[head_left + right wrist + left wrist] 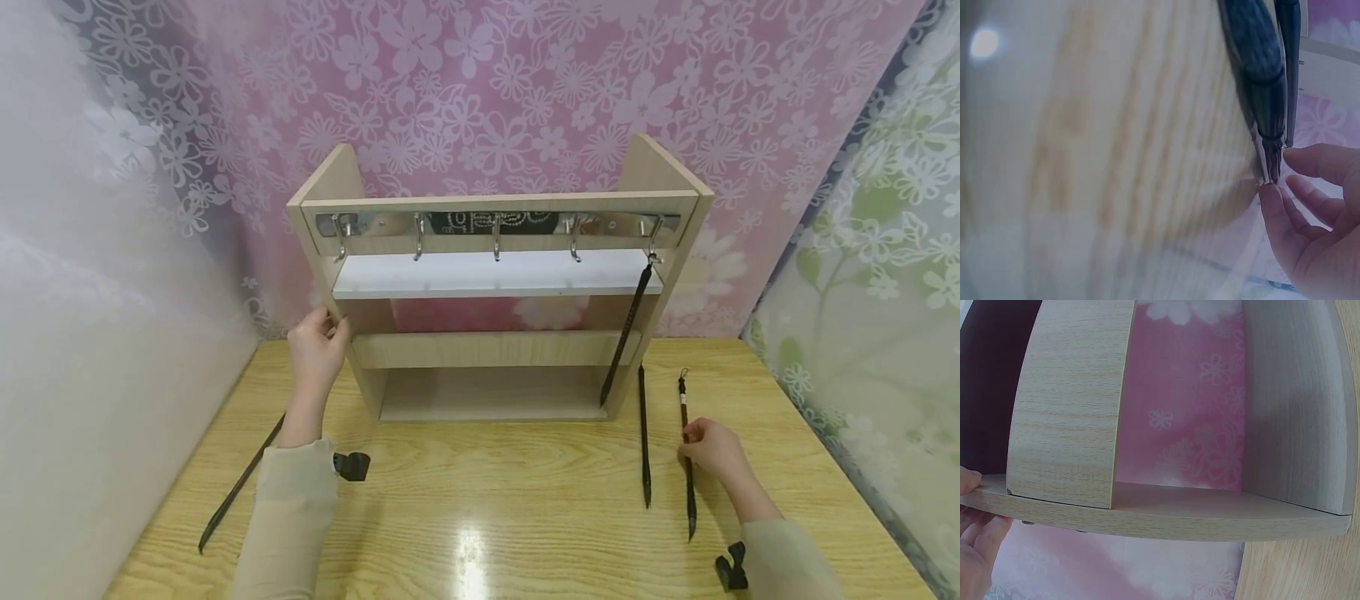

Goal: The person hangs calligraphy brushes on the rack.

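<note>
A light wooden shelf unit [495, 350] stands at the back of the table. My left hand [317, 346] grips the front edge of its left side panel; in the left wrist view the thumb lies on one face of that panel [1210, 526] and the fingers on the other. On the right of the table, my right hand [716, 450] pinches the handle of a dark writing brush [691, 500]. The brush's hanging loop points toward the back and its bristles toward the front. In the right wrist view the thumb and fingertips [1270, 195] meet at the handle.
Another brush [645, 450] lies just left of the held one, and a third [240, 483] lies by the left forearm. A brush [628, 325] hangs from the rightmost of several metal hooks [497, 237] on the shelf's top rail. Patterned curtain [465, 83] backs the table.
</note>
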The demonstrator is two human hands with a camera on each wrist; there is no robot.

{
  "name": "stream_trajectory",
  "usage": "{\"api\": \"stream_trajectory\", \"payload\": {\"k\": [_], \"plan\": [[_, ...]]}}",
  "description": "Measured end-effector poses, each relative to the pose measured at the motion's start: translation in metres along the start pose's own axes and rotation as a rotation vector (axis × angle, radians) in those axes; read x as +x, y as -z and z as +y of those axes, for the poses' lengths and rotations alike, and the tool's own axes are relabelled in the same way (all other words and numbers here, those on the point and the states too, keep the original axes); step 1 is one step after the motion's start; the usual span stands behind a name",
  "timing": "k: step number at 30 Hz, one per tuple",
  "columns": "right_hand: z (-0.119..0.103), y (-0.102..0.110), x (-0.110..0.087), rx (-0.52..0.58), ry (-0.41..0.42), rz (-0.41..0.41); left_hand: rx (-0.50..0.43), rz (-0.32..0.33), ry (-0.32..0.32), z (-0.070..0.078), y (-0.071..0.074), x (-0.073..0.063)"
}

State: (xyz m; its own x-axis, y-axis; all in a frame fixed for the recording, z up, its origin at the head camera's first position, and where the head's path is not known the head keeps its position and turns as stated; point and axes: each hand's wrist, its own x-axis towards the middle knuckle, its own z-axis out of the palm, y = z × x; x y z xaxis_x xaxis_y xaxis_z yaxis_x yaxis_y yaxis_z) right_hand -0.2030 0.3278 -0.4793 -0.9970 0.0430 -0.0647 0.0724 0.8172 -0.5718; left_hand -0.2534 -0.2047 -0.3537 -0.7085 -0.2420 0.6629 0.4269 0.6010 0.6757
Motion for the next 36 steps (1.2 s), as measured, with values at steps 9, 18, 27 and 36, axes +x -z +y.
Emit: {"api": "stream_trajectory", "payload": {"k": [9, 18, 27, 36], "plan": [[0.0011, -0.0008, 0.002, -0.008, -0.017, -0.008, -0.002, -0.009, 0.011, 0.0015, -0.0007, -0.0006], [-0.0003, 0.0013, 0.0021, 0.02, -0.064, -0.054, -0.002, -0.001, -0.022, -0.0025, -0.0016, 0.0001], [0.0006, 0.0013, 0.002, 0.07, -0.094, -0.079, -0.011, -0.001, -0.015, -0.0039, -0.0009, -0.0007], [0.0014, 0.0003, -0.0006, 0.085, -0.086, -0.054, 0.001, -0.003, -0.019, -0.0018, -0.0002, -0.0001]]}}
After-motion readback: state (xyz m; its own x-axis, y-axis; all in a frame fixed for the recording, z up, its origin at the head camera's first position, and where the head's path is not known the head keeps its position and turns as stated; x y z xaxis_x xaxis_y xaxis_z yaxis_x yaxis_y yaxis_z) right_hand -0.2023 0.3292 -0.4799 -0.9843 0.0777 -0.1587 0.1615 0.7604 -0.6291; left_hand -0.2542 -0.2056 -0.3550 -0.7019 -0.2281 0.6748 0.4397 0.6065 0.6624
